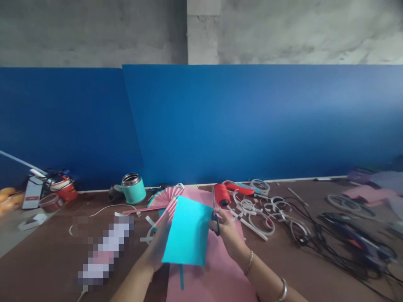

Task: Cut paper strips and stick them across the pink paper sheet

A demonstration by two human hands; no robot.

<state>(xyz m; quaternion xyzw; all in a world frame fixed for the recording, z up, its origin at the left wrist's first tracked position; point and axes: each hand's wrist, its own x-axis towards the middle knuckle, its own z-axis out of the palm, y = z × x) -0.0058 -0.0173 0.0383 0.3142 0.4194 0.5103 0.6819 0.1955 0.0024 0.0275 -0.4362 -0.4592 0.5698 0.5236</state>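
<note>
My left hand (pixel 160 241) is closed on the left edge of a turquoise sheet of paper (pixel 189 233), with some of its fingers hidden behind it. In my right hand (pixel 231 237) is a pair of scissors (pixel 215 222), its dark handle round my fingers and its blades pointing up beside the sheet's upper right corner. Below the sheet's lower edge shows a narrow turquoise strip (pixel 181 277). A large pink sheet (pixel 217 277) lies on the table underneath. Behind my left hand is a pleated pink paper fan (pixel 165 199), partly covered by the turquoise sheet.
On the brown table (pixel 126 260), a red thread spool (pixel 222 194) stands behind the scissors. White curled strips (pixel 270 209) and black cables (pixel 324 241) lie to the right. A turquoise mug (pixel 134 191) and a blurred-out pale object (pixel 105 253) are at left. A blue partition (pixel 252 126) rises behind.
</note>
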